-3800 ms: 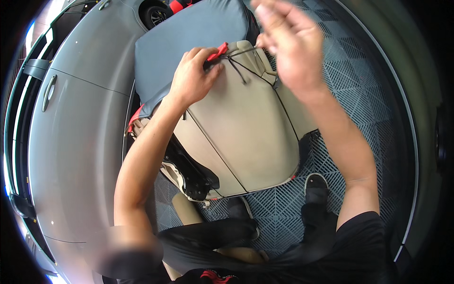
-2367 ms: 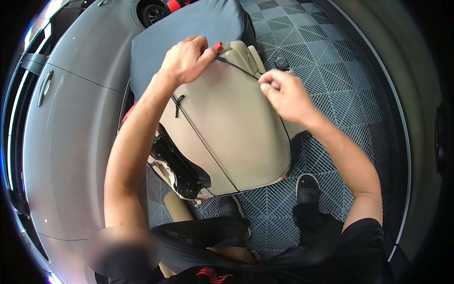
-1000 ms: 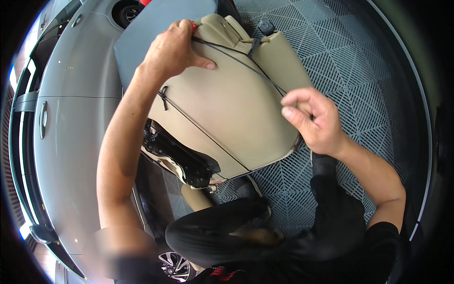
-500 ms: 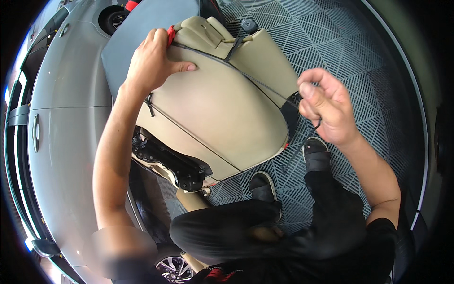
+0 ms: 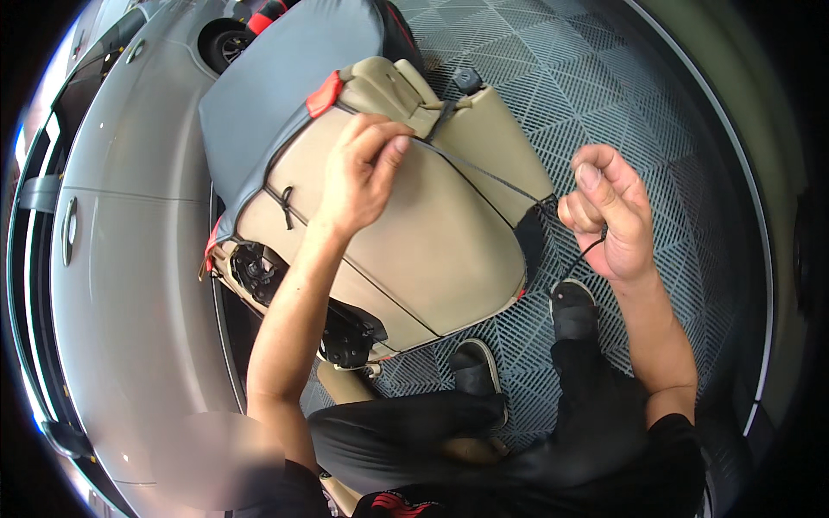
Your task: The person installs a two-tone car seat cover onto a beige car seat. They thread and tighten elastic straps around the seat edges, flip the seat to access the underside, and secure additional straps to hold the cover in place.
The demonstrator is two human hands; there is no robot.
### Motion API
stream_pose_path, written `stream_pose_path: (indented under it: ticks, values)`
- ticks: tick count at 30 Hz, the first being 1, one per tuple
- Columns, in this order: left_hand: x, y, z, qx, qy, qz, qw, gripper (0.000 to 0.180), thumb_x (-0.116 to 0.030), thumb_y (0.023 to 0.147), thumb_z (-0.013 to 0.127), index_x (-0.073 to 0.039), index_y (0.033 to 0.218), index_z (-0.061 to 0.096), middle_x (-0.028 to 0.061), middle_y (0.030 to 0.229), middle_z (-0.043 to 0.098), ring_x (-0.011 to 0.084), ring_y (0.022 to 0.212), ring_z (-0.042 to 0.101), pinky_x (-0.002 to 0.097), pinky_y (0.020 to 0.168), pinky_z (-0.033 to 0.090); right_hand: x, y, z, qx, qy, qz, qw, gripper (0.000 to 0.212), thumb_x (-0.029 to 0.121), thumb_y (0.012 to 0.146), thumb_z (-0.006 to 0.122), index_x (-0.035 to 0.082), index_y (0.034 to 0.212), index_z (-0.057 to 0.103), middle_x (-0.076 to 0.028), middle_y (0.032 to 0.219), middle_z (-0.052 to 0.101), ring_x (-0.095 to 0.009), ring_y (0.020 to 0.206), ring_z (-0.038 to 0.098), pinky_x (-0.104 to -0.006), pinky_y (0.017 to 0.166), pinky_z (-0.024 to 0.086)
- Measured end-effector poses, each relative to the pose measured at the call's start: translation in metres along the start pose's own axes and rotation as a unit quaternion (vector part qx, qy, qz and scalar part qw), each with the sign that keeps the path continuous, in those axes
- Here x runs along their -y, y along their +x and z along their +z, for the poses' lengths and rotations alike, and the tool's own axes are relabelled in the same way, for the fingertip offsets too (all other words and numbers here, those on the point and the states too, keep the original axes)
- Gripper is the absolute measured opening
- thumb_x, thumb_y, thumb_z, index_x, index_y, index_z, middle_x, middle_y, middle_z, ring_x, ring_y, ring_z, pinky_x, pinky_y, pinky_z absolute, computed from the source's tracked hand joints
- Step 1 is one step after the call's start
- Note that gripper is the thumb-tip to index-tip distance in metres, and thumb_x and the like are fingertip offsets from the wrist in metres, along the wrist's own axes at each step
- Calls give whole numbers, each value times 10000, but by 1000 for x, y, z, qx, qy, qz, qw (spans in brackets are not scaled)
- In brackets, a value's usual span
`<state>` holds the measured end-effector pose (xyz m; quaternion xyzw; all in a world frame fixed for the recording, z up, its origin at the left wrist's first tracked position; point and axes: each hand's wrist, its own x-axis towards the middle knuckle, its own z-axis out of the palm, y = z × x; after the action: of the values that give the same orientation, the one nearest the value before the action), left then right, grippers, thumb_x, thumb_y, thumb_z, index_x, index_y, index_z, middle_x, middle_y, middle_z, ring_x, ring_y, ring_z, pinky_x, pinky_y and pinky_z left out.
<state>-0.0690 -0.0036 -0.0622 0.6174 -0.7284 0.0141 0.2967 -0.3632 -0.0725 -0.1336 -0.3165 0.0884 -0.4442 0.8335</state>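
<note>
Holding a thin black cord (image 5: 511,186), the person's right hand (image 5: 607,211) is curled into a loose fist, with a bit of the cord hanging down below it. The left hand (image 5: 364,173) is above the tan seat (image 5: 440,250), with its fingers bent and its thumb close to the pointing finger. The cord starts by those fingertips, but it is hard to tell if they pinch it. The long way of the cord runs between the two hands, almost straight, sloping down to the right over the side of the seat. The seat lies under the left hand and to the left of the right hand, which is out over the floor (image 5: 596,104). The left hand is nearer to the red flap (image 5: 325,95) and the blue-gray cover (image 5: 285,99). A small black knot (image 5: 287,207) sits left of the left hand.
</note>
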Motion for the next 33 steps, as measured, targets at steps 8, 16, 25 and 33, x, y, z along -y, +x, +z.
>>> stream_pose_path:
  ticks: [8,16,25,33]
  values:
    - [4,-4,1,41,3,-36,998,66,-123,936,677,-73,971,701,87,925,634,304,840,603,400,812,452,-67,23,-27,26,-110,202,973,254,173,1012,624,-10,1188,620,101,619,354,-28,500,279,-235,509,279]
    - [4,-13,19,-64,30,-5,998,42,-102,925,689,-90,965,685,53,937,620,269,881,608,392,802,426,-61,32,-3,107,-311,183,926,478,209,986,670,-92,1346,577,97,668,448,2,534,317,-218,498,261]
    - [10,-29,37,-204,-38,14,978,105,-64,944,681,-61,1049,693,78,1093,705,238,1001,668,384,905,495,-60,3,29,109,-507,32,854,254,198,925,762,10,901,593,49,534,463,-19,495,386,-249,469,327]
    - [10,-21,45,-379,-326,-192,845,179,-146,999,672,20,1058,643,66,873,712,105,707,676,254,654,533,-69,-11,36,116,-475,52,871,300,224,884,792,6,921,589,38,520,455,-21,469,382,-239,455,305]
